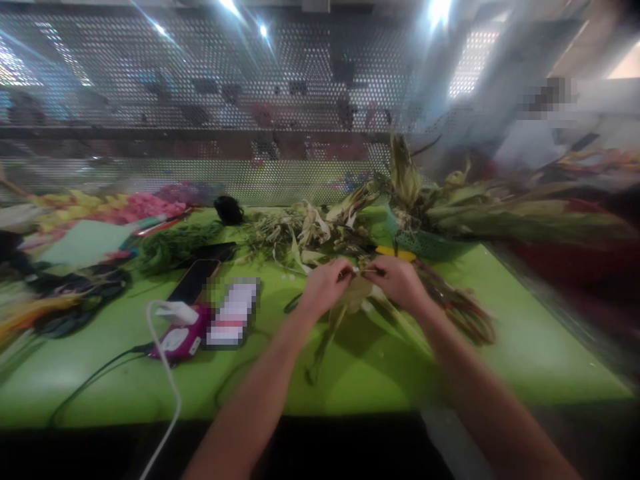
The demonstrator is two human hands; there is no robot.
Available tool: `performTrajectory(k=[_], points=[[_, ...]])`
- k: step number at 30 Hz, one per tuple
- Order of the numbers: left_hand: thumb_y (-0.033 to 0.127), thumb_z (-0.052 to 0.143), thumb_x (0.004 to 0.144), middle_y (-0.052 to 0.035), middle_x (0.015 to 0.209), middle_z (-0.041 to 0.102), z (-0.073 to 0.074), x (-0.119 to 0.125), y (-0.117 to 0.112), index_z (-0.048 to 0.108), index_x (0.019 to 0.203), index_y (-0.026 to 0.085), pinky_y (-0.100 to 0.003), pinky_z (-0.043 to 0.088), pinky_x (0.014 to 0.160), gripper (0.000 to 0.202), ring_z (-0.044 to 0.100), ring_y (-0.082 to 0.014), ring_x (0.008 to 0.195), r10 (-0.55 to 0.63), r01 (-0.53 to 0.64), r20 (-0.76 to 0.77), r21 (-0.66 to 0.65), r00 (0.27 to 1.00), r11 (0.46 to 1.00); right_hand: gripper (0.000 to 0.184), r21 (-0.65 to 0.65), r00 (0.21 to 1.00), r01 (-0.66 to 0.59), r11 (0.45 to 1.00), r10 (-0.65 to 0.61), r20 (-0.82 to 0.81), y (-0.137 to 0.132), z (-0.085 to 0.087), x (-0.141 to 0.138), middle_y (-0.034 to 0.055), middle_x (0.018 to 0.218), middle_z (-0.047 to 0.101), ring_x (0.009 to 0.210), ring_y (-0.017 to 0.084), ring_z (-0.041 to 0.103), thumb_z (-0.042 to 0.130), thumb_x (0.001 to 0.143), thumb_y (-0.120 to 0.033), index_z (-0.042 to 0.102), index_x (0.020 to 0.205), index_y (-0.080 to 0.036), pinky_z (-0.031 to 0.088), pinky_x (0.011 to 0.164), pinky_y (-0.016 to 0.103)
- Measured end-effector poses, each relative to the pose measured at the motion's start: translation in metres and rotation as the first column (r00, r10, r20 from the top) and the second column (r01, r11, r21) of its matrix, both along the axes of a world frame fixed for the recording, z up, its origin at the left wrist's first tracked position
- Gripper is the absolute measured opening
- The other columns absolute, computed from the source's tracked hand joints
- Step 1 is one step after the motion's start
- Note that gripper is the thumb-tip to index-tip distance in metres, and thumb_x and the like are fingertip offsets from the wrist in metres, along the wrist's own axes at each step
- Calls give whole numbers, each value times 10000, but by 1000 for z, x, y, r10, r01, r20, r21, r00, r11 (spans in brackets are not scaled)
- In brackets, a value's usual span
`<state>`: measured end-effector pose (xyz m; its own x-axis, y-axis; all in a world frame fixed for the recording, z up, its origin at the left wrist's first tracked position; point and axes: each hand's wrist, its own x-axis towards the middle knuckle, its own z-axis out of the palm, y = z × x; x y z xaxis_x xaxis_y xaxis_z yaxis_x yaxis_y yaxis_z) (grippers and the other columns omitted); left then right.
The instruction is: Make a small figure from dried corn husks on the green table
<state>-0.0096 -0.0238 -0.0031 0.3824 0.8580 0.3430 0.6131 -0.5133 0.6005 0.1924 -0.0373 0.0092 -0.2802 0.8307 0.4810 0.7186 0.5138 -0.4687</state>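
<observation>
My left hand [325,285] and my right hand [397,280] meet over the middle of a bright green table [370,373]. Both are closed in a pinch on a pale green leafy stem [350,300] that hangs down toward the table between them. A small whitish bit shows between the fingertips; I cannot make out what it is. Behind the hands lies a heap of dried husk-like leaves and stems [320,230].
A dark phone [194,280], a magenta device [183,337] with a white cable [167,380], pink and yellow flowers [115,207] and green foliage [175,243] lie left. A teal basket [425,243] holds long leaves right. A perforated metal screen [250,100] stands behind.
</observation>
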Motion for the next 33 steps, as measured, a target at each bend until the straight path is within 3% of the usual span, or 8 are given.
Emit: performTrajectory(k=[4,7,9,12,16,21,33], points=[[269,520,869,-16,853,703,-1,-3,1,635,858,224,-259,399,662,124,617,-172,758,-8,7,-28,-20,1000,1000,258,95,998,-43,995,37,56,-1,2,0,65,994,696,915,214,623,690,797,-241,687,1055,-231,462,782,304],[270,511,875,-13,846,704,-2,-3,3,650,863,229,-258,398,660,146,618,-173,758,-9,7,-57,-42,998,999,97,155,996,-30,987,16,89,-1,3,0,67,877,693,848,213,615,641,844,-251,707,908,-222,450,744,312],[275,504,883,-13,872,711,-2,-3,3,662,908,240,-261,405,677,163,625,-178,781,-11,9,-65,-36,998,999,118,175,997,-10,985,-4,79,-1,1,-1,62,820,688,802,205,610,615,873,-283,708,836,-221,440,719,311],[282,505,889,-21,935,722,-4,-1,3,671,984,253,-268,417,715,193,638,-188,834,-26,24,-63,-23,998,999,138,184,996,-12,983,-5,91,0,-2,-2,59,833,692,801,202,607,602,885,-298,712,849,-223,432,713,307],[305,501,896,-42,875,715,-8,2,3,694,911,238,-274,403,691,205,628,-200,799,-44,45,-119,4,992,999,138,209,985,-25,978,-11,171,0,-4,-4,67,897,690,843,208,595,593,884,-271,715,928,-225,420,724,313],[347,503,897,-49,821,705,-11,3,3,697,874,239,-272,380,657,223,622,-202,757,-18,22,-211,19,977,1000,136,221,970,-20,975,-34,240,-2,-6,-9,57,829,668,786,195,564,592,880,-264,706,819,-222,387,684,311],[306,533,851,-50,776,699,-1,8,-2,676,779,242,-279,333,600,172,630,-219,730,-4,1,-269,-13,963,1000,149,151,997,80,985,-82,7,-1,-15,-19,50,738,619,752,195,549,563,809,-175,613,673,-209,391,659,299]])
